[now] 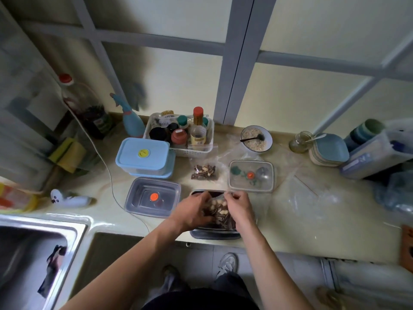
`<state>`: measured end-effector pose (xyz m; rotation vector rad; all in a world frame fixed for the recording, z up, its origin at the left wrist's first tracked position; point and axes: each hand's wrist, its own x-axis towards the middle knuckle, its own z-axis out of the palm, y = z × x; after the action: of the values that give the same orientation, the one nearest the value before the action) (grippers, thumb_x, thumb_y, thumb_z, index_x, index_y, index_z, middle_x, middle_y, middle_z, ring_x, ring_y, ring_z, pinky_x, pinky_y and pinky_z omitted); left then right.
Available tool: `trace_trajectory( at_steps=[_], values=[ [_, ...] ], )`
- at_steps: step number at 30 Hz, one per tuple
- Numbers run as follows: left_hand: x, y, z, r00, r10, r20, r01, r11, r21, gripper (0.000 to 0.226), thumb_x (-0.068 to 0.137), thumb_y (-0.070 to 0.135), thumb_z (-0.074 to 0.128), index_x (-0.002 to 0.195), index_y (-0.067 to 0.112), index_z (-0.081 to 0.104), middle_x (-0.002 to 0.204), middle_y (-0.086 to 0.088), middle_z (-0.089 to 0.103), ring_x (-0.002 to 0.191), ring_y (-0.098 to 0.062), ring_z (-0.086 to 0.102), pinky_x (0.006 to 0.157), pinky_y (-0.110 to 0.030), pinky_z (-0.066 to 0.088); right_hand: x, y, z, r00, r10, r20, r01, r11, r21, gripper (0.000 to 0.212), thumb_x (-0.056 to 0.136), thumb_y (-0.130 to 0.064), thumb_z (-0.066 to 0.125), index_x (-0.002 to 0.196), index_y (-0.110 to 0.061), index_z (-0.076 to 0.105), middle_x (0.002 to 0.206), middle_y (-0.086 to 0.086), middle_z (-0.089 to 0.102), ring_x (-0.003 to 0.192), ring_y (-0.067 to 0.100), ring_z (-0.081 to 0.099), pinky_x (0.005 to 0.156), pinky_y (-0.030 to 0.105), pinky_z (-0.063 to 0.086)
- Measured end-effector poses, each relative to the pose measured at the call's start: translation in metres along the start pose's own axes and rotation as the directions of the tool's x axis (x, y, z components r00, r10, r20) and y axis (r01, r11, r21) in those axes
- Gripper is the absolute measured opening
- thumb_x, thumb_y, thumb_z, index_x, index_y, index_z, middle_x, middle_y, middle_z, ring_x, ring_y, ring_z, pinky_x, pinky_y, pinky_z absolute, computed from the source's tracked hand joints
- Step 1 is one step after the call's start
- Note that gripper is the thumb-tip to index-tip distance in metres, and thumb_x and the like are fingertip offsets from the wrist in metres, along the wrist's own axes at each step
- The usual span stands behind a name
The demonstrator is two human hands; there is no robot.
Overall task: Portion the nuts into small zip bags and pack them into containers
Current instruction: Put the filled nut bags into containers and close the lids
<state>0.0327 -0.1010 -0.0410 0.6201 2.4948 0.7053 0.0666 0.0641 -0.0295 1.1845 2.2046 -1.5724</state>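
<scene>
Small zip bag of mixed nuts sits at the counter's front edge, held over an open dark container. Left hand curls around the bag's left side, fingers gripping it, forearm coming in from lower left. Right hand pinches the bag's top edge, fingers bent, forearm angled up from lower right. Both wrists are low, hands close together over the container.

A second filled nut bag lies flat just behind. Clear lid with orange valve rests to its right, loose empty plastic bags beside that. Grey lidded container sits left of the hands, blue-lidded stacked containers behind it. Farther back: white basket of jars, bowl of oats with a spoon. Sink at far left of the counter.
</scene>
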Motion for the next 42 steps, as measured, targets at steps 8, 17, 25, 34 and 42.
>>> trace_trajectory(
  at_steps=[8, 17, 25, 34, 42],
  values=[
    [0.003, 0.000, 0.006, 0.997, -0.080, 0.018, 0.082, 0.986, -0.144, 0.057, 0.076, 0.036, 0.081, 0.123, 0.016, 0.056, 0.109, -0.002, 0.069, 0.092, -0.017, 0.061, 0.071, -0.019, 0.037, -0.014, 0.002, -0.008, 0.992, -0.102, 0.080, 0.120, 0.956, -0.267, 0.041, 0.099, -0.043, 0.058, 0.092, -0.005, 0.073, 0.089, 0.012, 0.074, 0.087, 0.030, 0.065, 0.071, 0.031, 0.042],
    [0.011, -0.003, 0.025, 0.996, -0.013, -0.085, 0.031, 0.977, 0.212, 0.060, 0.082, 0.034, 0.069, 0.136, 0.018, 0.048, 0.132, -0.009, 0.042, 0.121, -0.030, 0.043, 0.103, -0.040, 0.044, 0.010, 0.019, -0.007, 0.976, -0.216, -0.019, 0.200, 0.931, -0.306, 0.020, 0.096, -0.026, 0.061, 0.112, -0.018, 0.069, 0.109, 0.003, 0.072, 0.103, 0.023, 0.067, 0.091, 0.033, 0.053],
    [0.018, -0.005, 0.037, 0.994, -0.084, -0.070, 0.090, 0.992, 0.091, 0.054, 0.081, 0.021, 0.067, 0.132, 0.021, 0.050, 0.135, -0.007, 0.041, 0.126, -0.032, 0.046, 0.101, -0.041, 0.049, 0.054, 0.005, -0.033, 0.959, -0.188, -0.213, 0.151, 0.972, -0.178, 0.019, 0.095, -0.012, 0.056, 0.085, -0.023, 0.068, 0.095, 0.003, 0.075, 0.087, 0.025, 0.067, 0.076, 0.029, 0.050],
    [0.022, -0.004, 0.047, 0.983, -0.122, -0.136, 0.132, 0.989, 0.064, 0.054, 0.078, 0.028, 0.072, 0.127, 0.019, 0.053, 0.133, -0.006, 0.045, 0.126, -0.029, 0.043, 0.099, -0.042, 0.049, 0.130, 0.001, -0.086, 0.883, 0.241, -0.403, -0.245, 0.969, 0.041, 0.047, 0.088, -0.013, 0.064, 0.128, 0.009, 0.053, 0.130, 0.033, 0.059, 0.121, 0.049, 0.058, 0.095, 0.047, 0.050],
    [0.020, -0.001, 0.054, 0.965, -0.159, -0.207, 0.162, 0.987, 0.000, 0.053, 0.077, 0.028, 0.074, 0.126, 0.021, 0.054, 0.130, -0.002, 0.045, 0.126, -0.025, 0.042, 0.098, -0.036, 0.047, 0.163, 0.029, -0.092, 0.903, 0.343, -0.258, -0.312, 0.938, 0.154, 0.047, 0.074, -0.023, 0.077, 0.108, 0.008, 0.069, 0.110, 0.022, 0.073, 0.102, 0.038, 0.071, 0.084, 0.045, 0.059]
  ],
)
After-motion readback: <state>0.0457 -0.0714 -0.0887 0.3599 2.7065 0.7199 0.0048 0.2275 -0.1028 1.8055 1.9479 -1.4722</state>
